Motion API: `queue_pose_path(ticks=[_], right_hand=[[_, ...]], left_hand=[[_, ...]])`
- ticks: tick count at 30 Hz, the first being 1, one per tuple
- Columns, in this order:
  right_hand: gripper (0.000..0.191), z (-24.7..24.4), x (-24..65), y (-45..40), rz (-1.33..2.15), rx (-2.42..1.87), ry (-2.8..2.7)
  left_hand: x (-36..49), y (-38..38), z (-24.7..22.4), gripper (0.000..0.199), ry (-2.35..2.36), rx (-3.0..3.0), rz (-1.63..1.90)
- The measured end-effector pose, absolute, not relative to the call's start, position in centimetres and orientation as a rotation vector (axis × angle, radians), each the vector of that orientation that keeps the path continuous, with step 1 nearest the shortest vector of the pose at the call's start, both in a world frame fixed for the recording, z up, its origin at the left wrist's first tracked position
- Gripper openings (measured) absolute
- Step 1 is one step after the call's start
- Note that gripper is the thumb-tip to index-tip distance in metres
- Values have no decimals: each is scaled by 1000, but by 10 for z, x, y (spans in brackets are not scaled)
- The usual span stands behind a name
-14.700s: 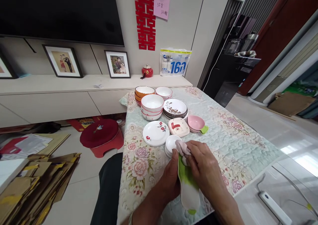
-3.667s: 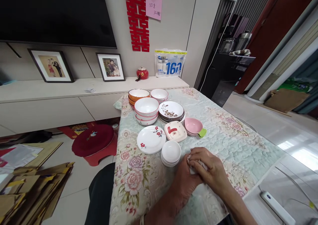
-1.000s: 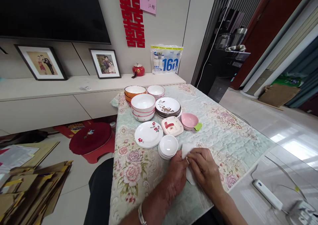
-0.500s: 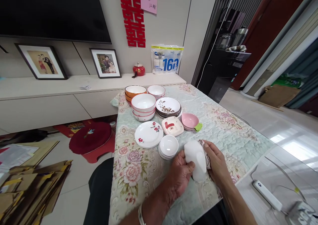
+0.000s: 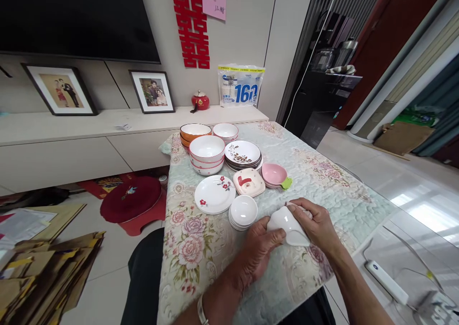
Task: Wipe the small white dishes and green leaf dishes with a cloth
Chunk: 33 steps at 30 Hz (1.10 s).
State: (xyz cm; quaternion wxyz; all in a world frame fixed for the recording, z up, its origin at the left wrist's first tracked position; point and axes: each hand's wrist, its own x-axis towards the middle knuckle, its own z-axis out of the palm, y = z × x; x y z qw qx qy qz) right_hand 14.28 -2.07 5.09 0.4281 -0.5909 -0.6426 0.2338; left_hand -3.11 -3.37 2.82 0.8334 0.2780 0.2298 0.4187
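Note:
Near the table's front edge, my left hand (image 5: 263, 243) grips a glossy white ceramic dish (image 5: 281, 224), thumb over its side. The dish is tilted, with a curved rim facing down and right; its exact kind is unclear. My right hand (image 5: 313, 222) is closed round a pale, patterned cloth (image 5: 307, 213), pressed against the dish's far right side. Most of the cloth is hidden by the fingers. Just left of the dish stands a stack of small white bowls (image 5: 244, 211). Beyond it are flower-patterned plates (image 5: 214, 195) and a squarish cream dish (image 5: 248, 181) with a red motif.
Pink leaf-handled bowls (image 5: 274, 174), brown-rimmed plates (image 5: 244, 152), red-rimmed bowls (image 5: 207, 154) and orange bowls (image 5: 195, 131) stand farther back on the floral tablecloth (image 5: 193, 277). A red stool (image 5: 132, 200) is left of the table; a white power strip (image 5: 386, 282) lies right.
The white dish has turned between my hands, its rim now facing lower right. My right hand has shifted over its top with the cloth, which shows less. The stacked dishes have stayed put.

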Motion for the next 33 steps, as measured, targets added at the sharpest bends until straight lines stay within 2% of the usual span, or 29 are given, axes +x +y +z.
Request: queue_pose_path(ticks=[8,14,17,23,26,33], right_hand=[[19,53,114,-29,201,-1395,-1939],[17,54,92,-45,139,-1230,-2004],[18,48,107,-42,225,-1358,-1886],[28,27,147,-39,306,-1691,-1554],[29,21,144,-45,233,-1759,-1475],[19,36,93,-61,-10,-1401,-1760]], left_hand=[[-29,-34,17,27,499,667,936],[-31,-38,24,25,456,746,993],[-31,-40,23,22,558,729,924],[-30,-39,22,39,631,670,864],[-29,-39,24,41,639,659,870],[-32,-39,25,30,541,791,940]])
